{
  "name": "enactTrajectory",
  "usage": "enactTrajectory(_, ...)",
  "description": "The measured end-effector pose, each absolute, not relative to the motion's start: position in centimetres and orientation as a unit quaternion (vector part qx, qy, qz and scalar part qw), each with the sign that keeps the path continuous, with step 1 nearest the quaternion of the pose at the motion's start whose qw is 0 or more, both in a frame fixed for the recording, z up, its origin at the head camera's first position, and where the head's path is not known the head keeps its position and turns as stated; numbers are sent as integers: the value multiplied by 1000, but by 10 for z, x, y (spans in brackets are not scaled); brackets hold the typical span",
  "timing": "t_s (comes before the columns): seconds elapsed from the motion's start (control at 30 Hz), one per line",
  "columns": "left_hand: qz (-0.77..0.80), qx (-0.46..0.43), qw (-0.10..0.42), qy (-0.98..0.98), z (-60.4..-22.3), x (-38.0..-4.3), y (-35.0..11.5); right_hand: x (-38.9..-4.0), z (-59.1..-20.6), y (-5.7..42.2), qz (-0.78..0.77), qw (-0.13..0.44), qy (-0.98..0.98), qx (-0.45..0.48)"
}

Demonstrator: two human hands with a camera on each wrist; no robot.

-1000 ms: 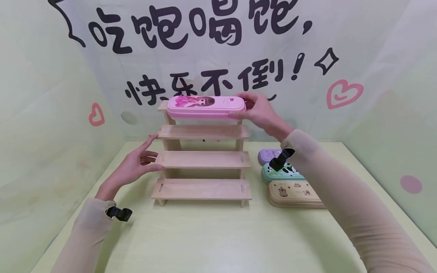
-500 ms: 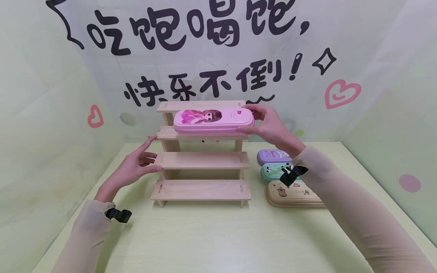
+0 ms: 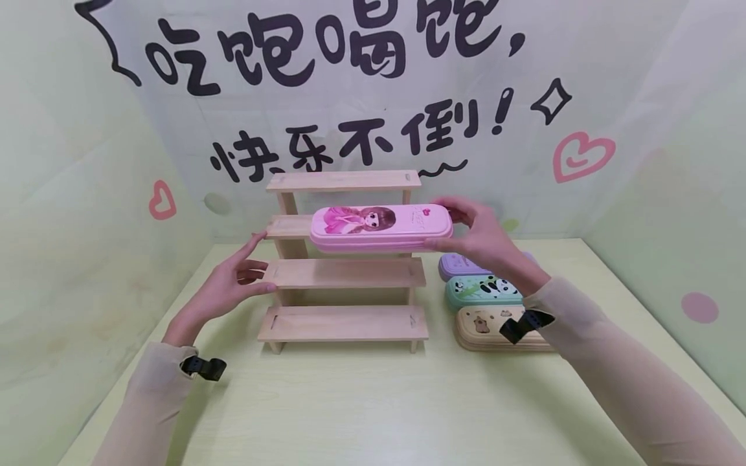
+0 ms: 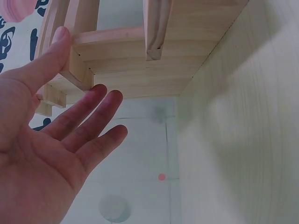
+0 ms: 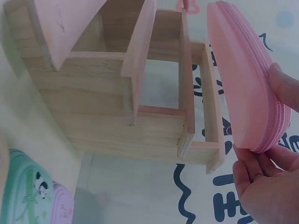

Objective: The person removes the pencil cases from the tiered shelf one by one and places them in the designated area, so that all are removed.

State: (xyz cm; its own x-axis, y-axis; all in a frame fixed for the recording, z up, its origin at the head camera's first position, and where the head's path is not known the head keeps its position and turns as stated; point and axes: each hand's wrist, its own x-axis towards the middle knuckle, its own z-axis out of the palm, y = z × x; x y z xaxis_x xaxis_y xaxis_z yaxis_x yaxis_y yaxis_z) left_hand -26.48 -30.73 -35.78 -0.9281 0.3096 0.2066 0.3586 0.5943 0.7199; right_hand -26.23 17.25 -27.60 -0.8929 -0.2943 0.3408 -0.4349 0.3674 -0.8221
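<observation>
A pink zip pencil case (image 3: 381, 228) with a doll picture on its lid is held in the air by my right hand (image 3: 486, 234), which pinches its right end between thumb and fingers. In the right wrist view the zip of the pencil case (image 5: 261, 79) runs along its side, apart from the shelves. Behind it stands a stepped wooden rack (image 3: 344, 323) with its second shelf partly hidden. My left hand (image 3: 224, 283) is at the rack's left side, its thumb and fingertips against the shelf ends. The left wrist view shows the fingers (image 4: 93, 126) spread and fairly straight.
To the right of the rack, several pencil cases lie in a row on the table (image 3: 350, 414): purple (image 3: 457, 265), green with pandas (image 3: 480, 291) and beige with bears (image 3: 489, 327). A printed cloth wall (image 3: 245, 213) stands close behind the rack.
My right hand has lifted the pink pencil case off the top shelf and brought it down, forward and slightly right. The left hand stays in place at the rack.
</observation>
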Motion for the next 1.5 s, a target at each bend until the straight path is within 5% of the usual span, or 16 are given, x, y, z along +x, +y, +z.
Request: enactTrajectory(1.5,-412,-195,29,-889,-358,-265,-307,-157,-352,314,479,40,-853,204)
